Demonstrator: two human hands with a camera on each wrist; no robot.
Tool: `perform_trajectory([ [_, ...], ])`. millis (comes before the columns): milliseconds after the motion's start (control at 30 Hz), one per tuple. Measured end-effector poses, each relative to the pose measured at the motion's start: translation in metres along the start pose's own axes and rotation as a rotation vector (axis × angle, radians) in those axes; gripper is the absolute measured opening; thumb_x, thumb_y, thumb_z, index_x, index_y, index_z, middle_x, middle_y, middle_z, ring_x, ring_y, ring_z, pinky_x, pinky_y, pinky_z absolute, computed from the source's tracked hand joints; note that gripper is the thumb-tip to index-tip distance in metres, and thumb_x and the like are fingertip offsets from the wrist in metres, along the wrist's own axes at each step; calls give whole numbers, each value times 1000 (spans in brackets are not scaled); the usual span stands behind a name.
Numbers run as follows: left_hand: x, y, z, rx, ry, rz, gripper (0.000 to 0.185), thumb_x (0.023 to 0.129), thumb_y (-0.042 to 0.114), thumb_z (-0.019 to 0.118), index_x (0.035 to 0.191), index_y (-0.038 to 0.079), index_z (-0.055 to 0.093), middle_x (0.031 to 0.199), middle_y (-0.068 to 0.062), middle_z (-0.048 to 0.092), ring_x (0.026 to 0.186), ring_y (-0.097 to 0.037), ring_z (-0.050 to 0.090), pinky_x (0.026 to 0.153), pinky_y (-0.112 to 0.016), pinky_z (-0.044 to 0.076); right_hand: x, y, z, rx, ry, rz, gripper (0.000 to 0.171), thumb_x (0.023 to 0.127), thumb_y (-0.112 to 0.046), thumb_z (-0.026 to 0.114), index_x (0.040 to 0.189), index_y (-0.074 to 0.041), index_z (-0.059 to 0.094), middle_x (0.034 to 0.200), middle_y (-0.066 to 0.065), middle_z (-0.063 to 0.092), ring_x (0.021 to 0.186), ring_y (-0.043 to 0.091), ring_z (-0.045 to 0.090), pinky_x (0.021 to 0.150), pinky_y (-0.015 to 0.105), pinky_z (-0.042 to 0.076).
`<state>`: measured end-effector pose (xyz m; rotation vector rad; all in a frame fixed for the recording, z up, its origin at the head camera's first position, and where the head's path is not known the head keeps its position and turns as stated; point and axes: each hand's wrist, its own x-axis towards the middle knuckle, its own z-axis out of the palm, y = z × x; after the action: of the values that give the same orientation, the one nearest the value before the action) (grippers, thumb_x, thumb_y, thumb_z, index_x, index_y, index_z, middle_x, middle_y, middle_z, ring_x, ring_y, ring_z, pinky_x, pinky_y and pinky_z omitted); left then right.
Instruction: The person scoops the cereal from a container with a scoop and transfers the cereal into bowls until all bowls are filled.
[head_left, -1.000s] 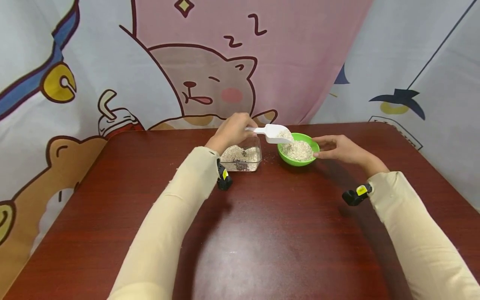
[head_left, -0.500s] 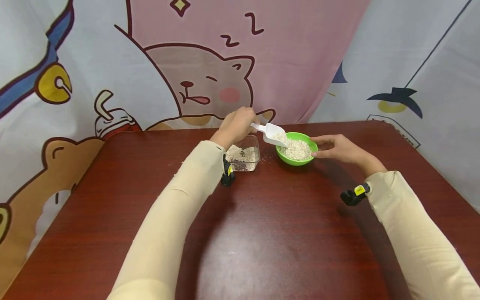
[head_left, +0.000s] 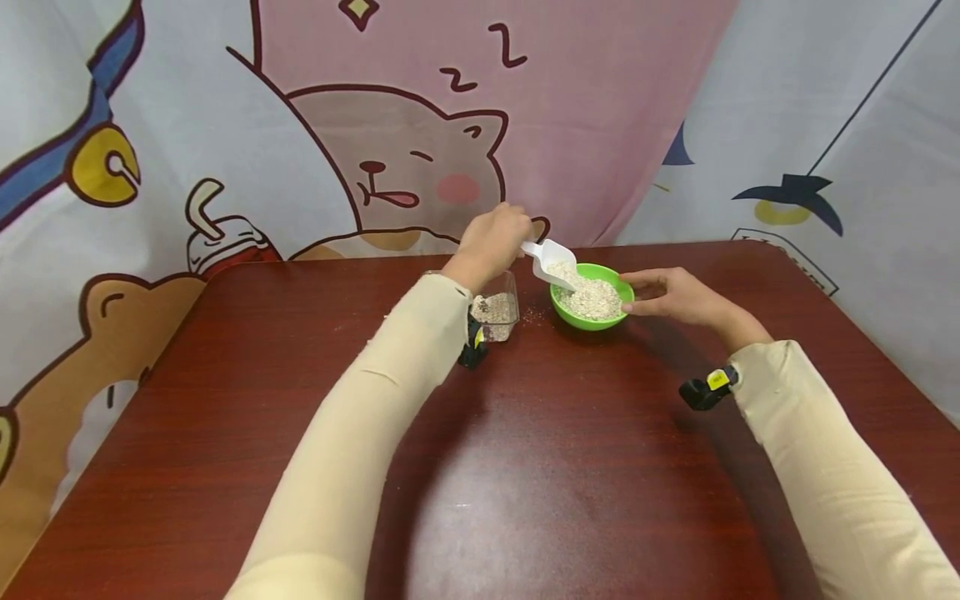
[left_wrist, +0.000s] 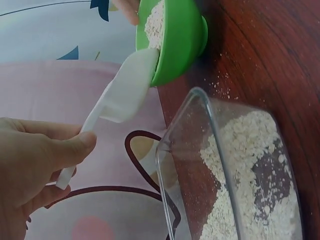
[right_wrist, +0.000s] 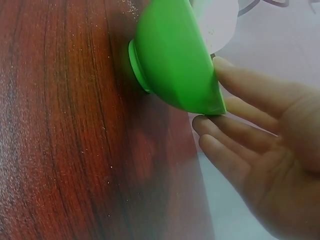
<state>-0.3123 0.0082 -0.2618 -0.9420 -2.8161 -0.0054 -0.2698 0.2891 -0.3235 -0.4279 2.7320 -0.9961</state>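
Note:
My left hand point(head_left: 493, 239) grips the handle of a white scoop point(head_left: 553, 262). The scoop tilts downward with pale flakes like oats in it, its lip over the left rim of a green bowl point(head_left: 588, 322). More flakes point(head_left: 596, 300) fill much of that bowl. At the bowl's right side my right hand point(head_left: 678, 297) pinches the rim between thumb and fingers; in the right wrist view the thumb point(right_wrist: 240, 80) is at the rim and the fingers point(right_wrist: 220, 147) lie by the outer wall. Seen from the left wrist, the scoop's back point(left_wrist: 127, 85) faces the camera.
A clear rectangular container point(left_wrist: 212, 125) holding flakes stands left of the bowl, partly behind my left wrist in the head view. Spilled flakes point(head_left: 534, 316) dot the brown table point(head_left: 585, 467) between them. A printed curtain point(head_left: 600, 100) hangs behind the table.
My left hand has moved right and up, and the scoop tips more steeply toward the bowl, its flakes closer to the lip. My right hand stays at the bowl's rim.

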Motion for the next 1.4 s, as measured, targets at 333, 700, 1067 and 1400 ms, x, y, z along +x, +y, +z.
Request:
perform_trajectory([
  [333, 4, 11, 1, 63, 23, -17, 23, 91, 4, 50, 95, 18, 68, 104, -1, 58, 100, -19, 47, 78, -31, 48, 0, -1, 0, 11, -12, -44, 61, 83, -20, 68, 132, 6, 43, 122, 28, 51, 107, 35, 54, 73, 23, 48],
  [700, 3, 13, 1, 42, 73, 14, 21, 90, 9, 51, 95, 18, 69, 100, 0, 56, 96, -19, 46, 76, -29, 47, 0, 1, 0, 13, -1, -12, 62, 82, -22, 70, 132, 4, 44, 121, 26, 53, 101, 27, 56, 71, 23, 48],
  [1067, 1, 14, -2, 76, 135, 175, 27, 91, 8, 49, 95, 22, 72, 98, -1, 53, 94, -21, 43, 75, -26, 44, -1, -4, 1, 5, 3, -8, 61, 82, -23, 69, 132, 3, 45, 122, 25, 52, 105, 30, 54, 73, 26, 48],
  [1400, -3, 17, -10, 174, 232, 250, 22, 88, 9, 56, 103, 17, 70, 97, -2, 51, 90, -19, 42, 69, -24, 45, -1, -3, 2, 6, 12, -7, 61, 82, -23, 70, 131, 3, 46, 120, 25, 53, 100, 26, 55, 70, 22, 47],
])
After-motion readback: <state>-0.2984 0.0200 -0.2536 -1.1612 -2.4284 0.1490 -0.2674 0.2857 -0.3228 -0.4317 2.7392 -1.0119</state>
